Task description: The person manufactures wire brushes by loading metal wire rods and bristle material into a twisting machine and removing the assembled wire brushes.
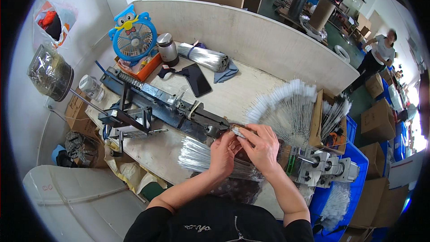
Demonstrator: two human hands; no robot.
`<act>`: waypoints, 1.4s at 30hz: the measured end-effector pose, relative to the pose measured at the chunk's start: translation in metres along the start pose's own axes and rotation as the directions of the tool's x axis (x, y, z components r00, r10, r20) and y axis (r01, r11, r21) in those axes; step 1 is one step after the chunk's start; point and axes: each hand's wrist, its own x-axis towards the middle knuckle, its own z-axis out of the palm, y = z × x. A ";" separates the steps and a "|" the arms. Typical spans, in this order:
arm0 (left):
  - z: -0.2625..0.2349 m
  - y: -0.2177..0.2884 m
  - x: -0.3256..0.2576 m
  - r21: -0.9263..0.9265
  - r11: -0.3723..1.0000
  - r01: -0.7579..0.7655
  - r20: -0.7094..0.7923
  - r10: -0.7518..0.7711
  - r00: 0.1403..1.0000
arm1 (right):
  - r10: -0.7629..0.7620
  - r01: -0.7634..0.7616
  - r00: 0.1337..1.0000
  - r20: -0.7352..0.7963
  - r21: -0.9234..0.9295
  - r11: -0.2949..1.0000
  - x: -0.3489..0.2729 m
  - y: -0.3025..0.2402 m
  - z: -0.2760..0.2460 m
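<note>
My left hand (222, 154) and my right hand (261, 147) meet at the near end of a long dark metal bench fixture (208, 121). Both have their fingers bent together in a pinch. Something small and white (238, 131) shows at the right fingertips; whether it is a held piece or a finger wrapping I cannot tell. What the left fingers pinch is hidden. Beside and under my left wrist lies a loose bundle of thin silvery wires (197, 154). To the right of my right hand, wire-stemmed brushes with white bristle heads (286, 107) are fanned out.
A lever frame (130, 121) rises from the fixture's left part. Behind stand a blue fan (134, 40), a steel jar (167, 49), a phone (197, 79) and a tied wire bundle (204, 57). At right are a motor unit (329, 166), a cardboard box (317, 118) and a blue bin (358, 170).
</note>
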 end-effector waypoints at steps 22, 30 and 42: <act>-0.001 -0.003 0.002 0.093 0.995 -0.029 0.049 0.024 0.999 | -0.040 0.040 0.999 -0.020 -0.029 0.999 -0.003 0.005 -0.008; 0.002 0.002 -0.002 0.139 0.990 -0.019 0.038 0.014 0.999 | 0.024 -0.003 0.994 0.110 -0.186 0.983 0.000 0.001 -0.037; -0.001 0.008 -0.009 0.247 0.968 0.039 0.096 -0.065 0.993 | 0.065 -0.061 0.994 0.085 -0.049 0.997 -0.009 0.012 -0.041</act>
